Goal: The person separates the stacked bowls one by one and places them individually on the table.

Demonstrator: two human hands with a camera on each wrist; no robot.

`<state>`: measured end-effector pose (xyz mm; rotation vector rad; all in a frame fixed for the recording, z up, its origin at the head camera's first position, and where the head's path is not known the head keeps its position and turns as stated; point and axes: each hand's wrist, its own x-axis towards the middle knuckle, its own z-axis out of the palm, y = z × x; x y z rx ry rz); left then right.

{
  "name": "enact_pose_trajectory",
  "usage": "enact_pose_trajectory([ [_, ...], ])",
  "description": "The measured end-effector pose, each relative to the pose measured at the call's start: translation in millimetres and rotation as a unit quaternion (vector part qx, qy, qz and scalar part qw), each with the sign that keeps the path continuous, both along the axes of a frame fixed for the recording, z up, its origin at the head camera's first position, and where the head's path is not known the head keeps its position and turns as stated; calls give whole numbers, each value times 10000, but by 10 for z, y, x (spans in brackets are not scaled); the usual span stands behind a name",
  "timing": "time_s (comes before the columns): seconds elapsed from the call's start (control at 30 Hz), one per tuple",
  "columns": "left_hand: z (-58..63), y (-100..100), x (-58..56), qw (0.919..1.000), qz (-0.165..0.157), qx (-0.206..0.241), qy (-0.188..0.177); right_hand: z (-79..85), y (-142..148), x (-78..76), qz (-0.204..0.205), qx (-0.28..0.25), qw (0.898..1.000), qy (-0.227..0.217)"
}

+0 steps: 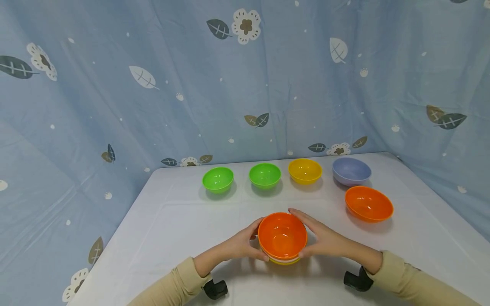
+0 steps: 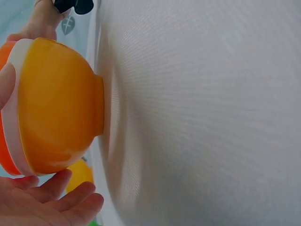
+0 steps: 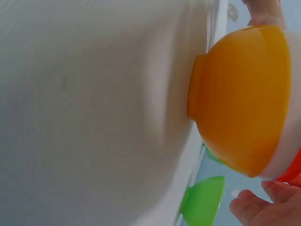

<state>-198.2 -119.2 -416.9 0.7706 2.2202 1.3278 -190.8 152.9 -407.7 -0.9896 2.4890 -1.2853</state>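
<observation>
A stack of three nested bowls is between my two hands near the middle front of the table. Its top bowl is orange (image 1: 282, 233), then a white bowl (image 2: 12, 127) shows as a band, with a yellow bowl (image 2: 59, 103) outermost at the bottom. My left hand (image 1: 242, 245) holds the stack's left side, thumb near the front rim. On the right side, my right hand (image 1: 327, 239) holds it with thumb in front and fingers toward the back rim. The yellow bowl's foot is at or just above the cloth; I cannot tell whether they touch.
Behind the stack, a row on the white tablecloth (image 1: 172, 229) has two green bowls (image 1: 218, 180) (image 1: 265, 176), a yellow bowl (image 1: 305, 171) and a blue-purple bowl (image 1: 351, 172). Another orange bowl (image 1: 368, 205) stands at right. A patterned blue curtain (image 1: 214, 93) hangs behind.
</observation>
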Motion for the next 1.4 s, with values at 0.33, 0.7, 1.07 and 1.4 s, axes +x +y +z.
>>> enact_pose_trajectory([
  [0.33, 21, 7, 11, 10000, -29, 6, -2, -6, -77, -7, 229, -27, 9991, -359],
  [0.7, 42, 17, 22, 10000, -25, -1, -46, -19, -118, 4, 5, -45, 10000, -85],
  [1.07, 49, 7, 21, 10000, -9, -34, 1, 24, -94, -3, -116, -87, 9999, 76],
  [1.4, 45, 5, 8, 10000, -22, 21, 40, 188, -6, -59, -511, -80, 9986, 146],
])
